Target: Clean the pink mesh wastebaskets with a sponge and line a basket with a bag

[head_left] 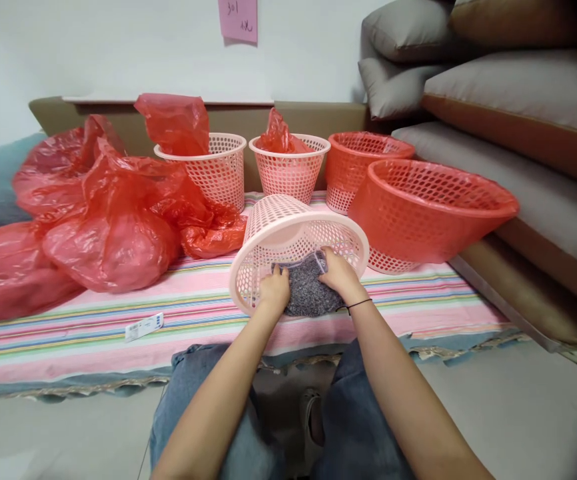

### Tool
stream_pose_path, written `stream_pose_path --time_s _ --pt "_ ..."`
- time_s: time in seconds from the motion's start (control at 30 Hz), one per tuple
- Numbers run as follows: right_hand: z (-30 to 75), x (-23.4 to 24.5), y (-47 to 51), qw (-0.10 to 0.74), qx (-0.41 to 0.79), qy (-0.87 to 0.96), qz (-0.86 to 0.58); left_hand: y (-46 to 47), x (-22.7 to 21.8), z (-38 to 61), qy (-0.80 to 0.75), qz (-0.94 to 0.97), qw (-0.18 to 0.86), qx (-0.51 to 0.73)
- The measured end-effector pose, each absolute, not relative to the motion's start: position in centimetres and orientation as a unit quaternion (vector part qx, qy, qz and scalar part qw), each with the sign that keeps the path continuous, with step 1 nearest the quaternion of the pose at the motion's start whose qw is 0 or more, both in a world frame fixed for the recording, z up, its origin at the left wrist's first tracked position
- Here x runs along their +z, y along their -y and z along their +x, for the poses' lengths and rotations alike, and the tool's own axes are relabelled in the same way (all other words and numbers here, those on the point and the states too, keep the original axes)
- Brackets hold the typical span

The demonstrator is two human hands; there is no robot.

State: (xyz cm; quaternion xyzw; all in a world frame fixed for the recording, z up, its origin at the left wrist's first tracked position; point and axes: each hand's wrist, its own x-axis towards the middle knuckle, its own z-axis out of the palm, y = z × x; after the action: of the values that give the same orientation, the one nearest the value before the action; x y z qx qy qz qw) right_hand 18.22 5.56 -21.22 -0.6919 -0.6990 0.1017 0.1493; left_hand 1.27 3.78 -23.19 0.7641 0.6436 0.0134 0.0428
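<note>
A pale pink perforated plastic basket (pixel 298 230) lies tipped on its side, its mouth facing me. At that mouth, a dark grey speckled cloth (pixel 311 290) with a lighter edge is held between my hands. My left hand (pixel 274 290) grips the cloth's left edge with fingers closed. My right hand (pixel 341 273) pinches the upper right corner, where a pale strip shows at the fingers. The cloth's lower part hangs over the basket's front rim. A dark band circles my right wrist.
Pink baskets with red bags (pixel 218 163) (pixel 288 167) stand behind. Red-bag-lined baskets (pixel 368 143) (pixel 433 213) are at the right. Filled red plastic bags (pixel 113 233) lie left. A white label (pixel 143 327) rests on the striped cloth (pixel 193 307). Stacked grey cushions (pixel 523 93) border the right.
</note>
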Motion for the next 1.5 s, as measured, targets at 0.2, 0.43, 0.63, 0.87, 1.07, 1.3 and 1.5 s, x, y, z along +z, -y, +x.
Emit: stream_pose_path --time_s 0.2,0.43,0.63,0.87,1.07,1.3,1.5 --pt "16.9 -21.0 -6.1 0.163 0.019 0.723 -0.671 -6.2 -23.0 0.9 -0.625 0.779 0.048 0.001" --pt "16.4 -22.2 -7.8 0.108 0.014 0.725 -0.680 -8.0 -23.2 1.2 -0.635 0.770 0.062 -0.008" --pt "16.2 -21.6 -7.6 0.090 0.013 0.732 -0.676 -8.5 -23.1 1.8 -0.656 0.752 0.061 0.005" --pt "16.9 -21.8 -8.1 0.122 0.017 0.728 -0.675 -8.6 -22.8 2.2 -0.685 0.724 0.026 0.084" --pt "16.6 -21.9 -8.5 0.203 0.027 0.728 -0.654 -8.3 -22.8 2.0 -0.693 0.713 0.006 0.108" --pt "17.7 -22.7 -9.3 0.275 0.112 0.720 -0.627 -8.5 -20.0 1.2 -0.677 0.733 0.059 0.036" --pt "19.0 -23.5 -9.3 0.306 0.178 0.724 -0.592 -7.9 -18.5 0.4 -0.692 0.715 0.096 -0.024"
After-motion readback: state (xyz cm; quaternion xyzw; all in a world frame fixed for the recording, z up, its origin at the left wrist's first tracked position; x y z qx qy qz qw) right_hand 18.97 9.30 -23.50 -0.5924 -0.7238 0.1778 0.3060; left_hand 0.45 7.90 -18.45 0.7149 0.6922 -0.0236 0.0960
